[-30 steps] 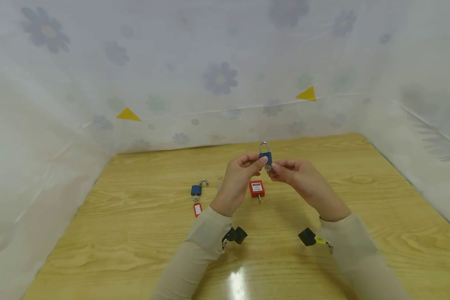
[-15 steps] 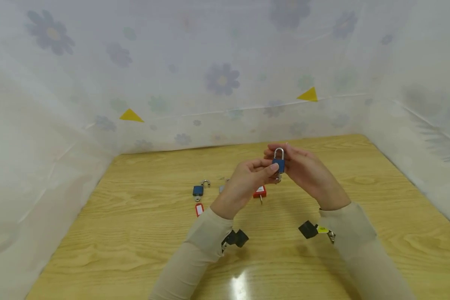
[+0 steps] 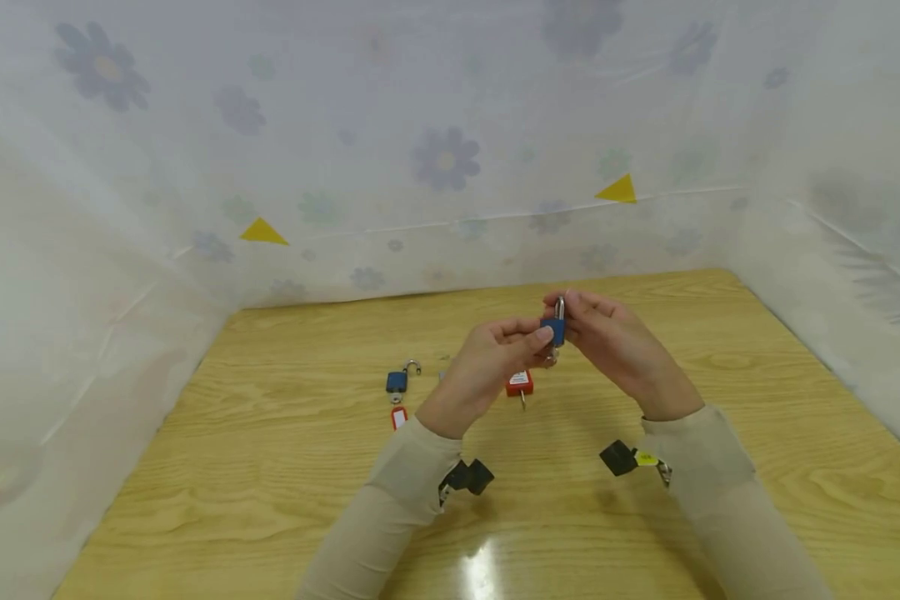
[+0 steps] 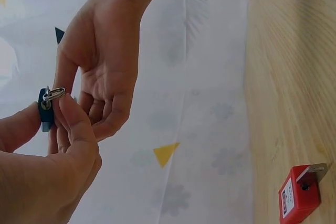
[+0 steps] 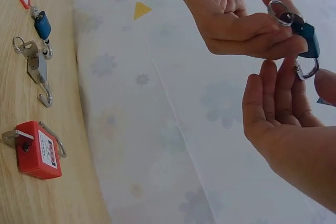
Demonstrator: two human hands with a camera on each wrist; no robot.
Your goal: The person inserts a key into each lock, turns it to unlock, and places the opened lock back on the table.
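A pale wooden counter [image 3: 285, 467] with a wavy grain and a glossy finish is walled on three sides by thin white sheeting printed with faded flowers and yellow triangles; its near part lies bare around the sleeves. Above its middle the left hand [image 3: 487, 358] pinches the blue body of a small padlock [image 3: 554, 328] between thumb and curled fingers, well clear of the wood. The right hand [image 3: 607, 337] meets it from the other side, fingertips pinching the steel shackle. A key ring hangs at the lock's lower end. On the counter below lies a boxy red padlock [image 3: 520, 383] with a key in it. To its left lie a second blue padlock [image 3: 397, 381], shackle open, and a red key tag [image 3: 397, 417].
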